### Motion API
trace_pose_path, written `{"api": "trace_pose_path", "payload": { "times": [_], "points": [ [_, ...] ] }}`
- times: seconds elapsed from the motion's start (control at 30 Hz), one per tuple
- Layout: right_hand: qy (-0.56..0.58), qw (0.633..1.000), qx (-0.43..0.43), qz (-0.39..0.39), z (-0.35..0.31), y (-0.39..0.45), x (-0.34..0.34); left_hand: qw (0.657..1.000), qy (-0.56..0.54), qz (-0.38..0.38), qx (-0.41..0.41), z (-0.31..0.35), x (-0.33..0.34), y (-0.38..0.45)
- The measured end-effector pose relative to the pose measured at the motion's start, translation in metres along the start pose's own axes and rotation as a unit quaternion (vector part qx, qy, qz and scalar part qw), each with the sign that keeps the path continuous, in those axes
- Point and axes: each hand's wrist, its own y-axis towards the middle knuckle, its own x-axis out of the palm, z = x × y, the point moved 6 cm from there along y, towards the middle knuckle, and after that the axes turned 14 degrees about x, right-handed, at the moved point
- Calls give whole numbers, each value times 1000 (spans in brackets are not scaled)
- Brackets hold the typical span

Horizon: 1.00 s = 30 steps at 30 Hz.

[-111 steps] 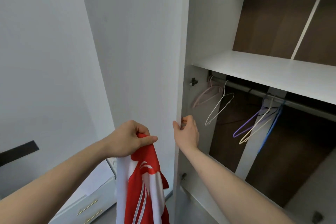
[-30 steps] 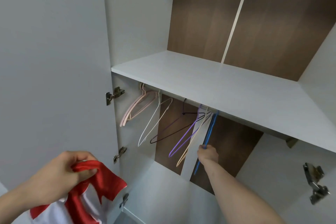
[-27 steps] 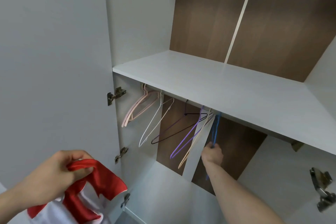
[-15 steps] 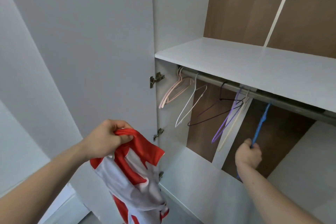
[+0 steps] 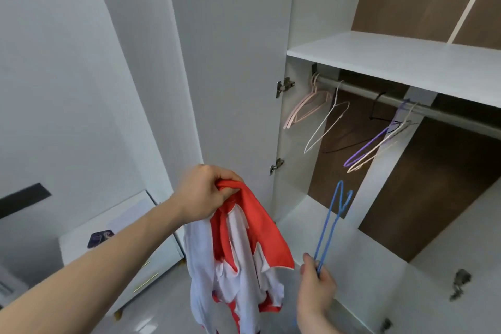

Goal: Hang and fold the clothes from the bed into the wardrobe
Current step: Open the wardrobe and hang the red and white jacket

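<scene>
Off the rail now — blue hanger (image 5: pixel 329 228) pinched low in the right hand (image 5: pixel 315 283).
Left hand (image 5: pixel 202 192) grips the red-and-white shirt (image 5: pixel 238 257) by its neck; feed one hanger arm through there, wardrobe rail (image 5: pixel 379 96) behind.

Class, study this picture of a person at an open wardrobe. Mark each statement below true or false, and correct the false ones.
1. The left hand grips a red and white garment. True.
2. The blue hanger hangs on the rail. False: the right hand holds it, off the rail, below the other hangers.
3. A purple hanger hangs on the rail. True.
4. Folded clothes lie on the white shelf. False: nothing shows on the part in view.
5. The garment is already on the blue hanger. False: they are apart.
</scene>
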Motion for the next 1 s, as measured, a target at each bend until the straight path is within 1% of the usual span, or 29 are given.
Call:
{"api": "trace_pose_path", "payload": {
  "times": [0.1, 0.23, 0.3, 0.4, 0.47, 0.57, 0.63, 0.77, 0.8, 0.83, 0.9, 0.93, 0.97, 1.0],
  "points": [
    [33, 998, -12, -48, 3, -28, 9, 1000, 13, 1, 6, 3, -7, -24],
    [-33, 988, -63, -134, -10, -61, 28, 1000, 7, 9, 4, 9, -19, -48],
    [-76, 972, -91, -201, -17, -79, 39, 1000, 2, 16, 1, 13, -25, -58],
    [-147, 938, -127, -286, -20, -105, 55, 1000, -12, 26, -1, 19, -34, -68],
    [-163, 919, -137, -332, -19, -119, 63, 999, -14, 36, -7, 20, -40, -74],
    [-167, 898, -148, -379, -19, -138, 68, 997, -22, 63, -29, 15, -50, -82],
    [-181, 893, -169, -375, -21, -144, 71, 995, -27, 85, -44, 12, -57, -86],
    [-163, 918, -186, -309, -45, -142, 70, 994, -22, 105, -35, 14, -67, -89],
    [-149, 924, -189, -297, -54, -139, 67, 995, -5, 91, -39, 12, -70, -90],
    [-134, 929, -192, -287, -63, -136, 63, 997, 29, 57, -48, 7, -72, -92],
    [-126, 930, -206, -276, -82, -128, 53, 987, 140, -37, -75, -7, -74, -100],
    [-138, 925, -218, -280, -91, -125, 50, 978, 171, -71, -93, -13, -73, -104],
    [-164, 913, -232, -294, -99, -124, 49, 976, 172, -84, -103, -17, -71, -107],
    [-198, 895, -245, -317, -104, -125, 50, 978, 156, -78, -113, -20, -70, -109]
  ]
}}
